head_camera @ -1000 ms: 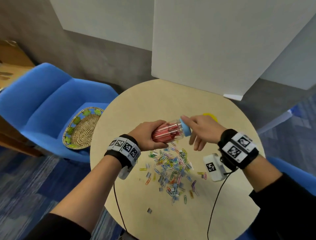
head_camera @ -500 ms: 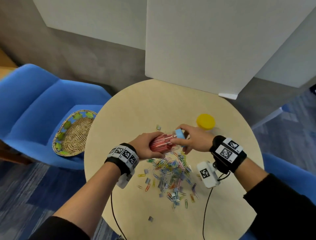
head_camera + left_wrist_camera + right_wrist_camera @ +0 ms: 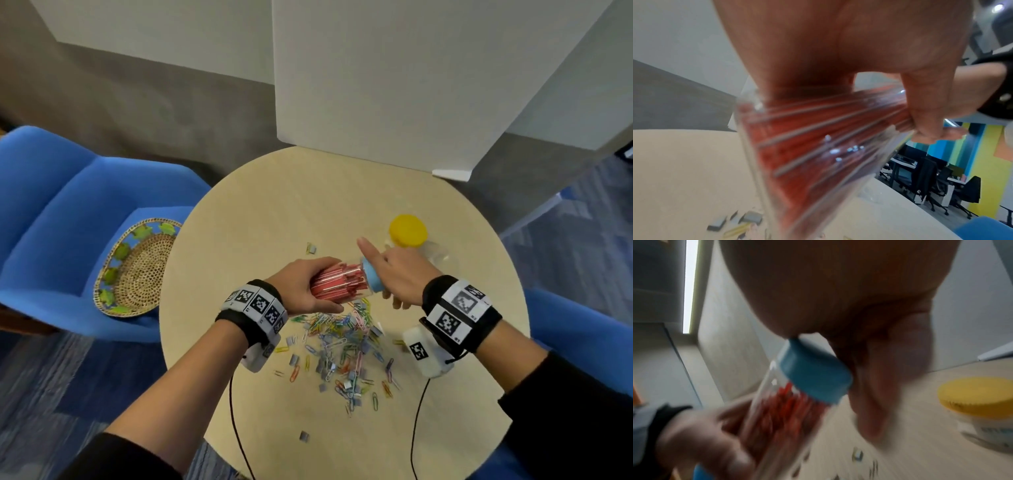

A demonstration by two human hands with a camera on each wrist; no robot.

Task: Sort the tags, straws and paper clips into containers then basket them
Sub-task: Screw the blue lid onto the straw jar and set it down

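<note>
A clear jar (image 3: 339,286) (image 3: 807,146) packed with red straws lies sideways in my left hand (image 3: 301,287) (image 3: 838,48), a little above the table. Its blue lid (image 3: 371,279) (image 3: 813,378) sits on the mouth. My right hand (image 3: 397,274) (image 3: 838,288) touches the lid's top with its palm side; the index finger is straight and a lower finger hangs loose. Below the jar, colourful paper clips (image 3: 342,342) and small grey tags (image 3: 294,359) lie mixed in a pile. A container with a yellow lid (image 3: 408,231) (image 3: 974,395) stands just beyond my right hand.
The round beige table (image 3: 308,198) backs onto white panels. A woven basket (image 3: 137,270) rests on the blue chair (image 3: 68,212) to the left. Stray tags lie at the table's front (image 3: 304,435) and beyond the jar (image 3: 311,248). Another blue seat (image 3: 575,329) is at the right.
My right hand's fingers have come off the lid's rim and the index finger has straightened. The head view has tilted, bringing the yellow-lidded container into sight. The left hand still holds the jar.
</note>
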